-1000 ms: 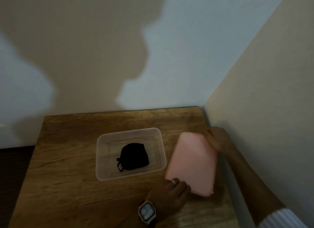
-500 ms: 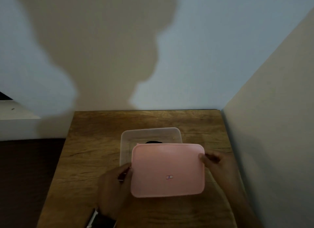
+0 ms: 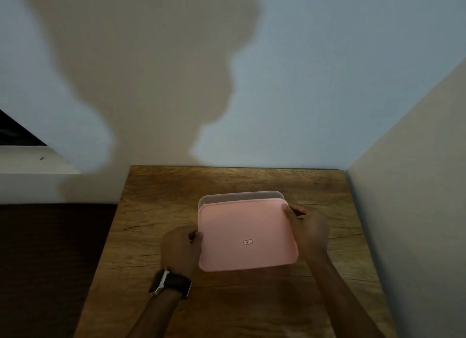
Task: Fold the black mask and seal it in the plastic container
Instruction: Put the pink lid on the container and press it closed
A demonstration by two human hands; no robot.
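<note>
A pink lid (image 3: 242, 234) with a small sticker lies over the clear plastic container (image 3: 239, 195), of which only the far rim shows behind the lid's back edge. My left hand (image 3: 180, 249), with a dark watch on its wrist, grips the lid's left edge. My right hand (image 3: 309, 229) grips the lid's right edge near the far corner. The lid covers almost the whole container; whether it is pressed down I cannot tell. The black mask is hidden under the lid.
The container stands on a wooden table (image 3: 156, 211) set in a corner. A white wall (image 3: 277, 110) runs along the back edge and a beige wall (image 3: 408, 211) along the right. A dark floor (image 3: 50, 262) lies to the left.
Both hands lifted the pink lid from the table at the container's right, carried it over the container and moved it back until it covers the mask.
</note>
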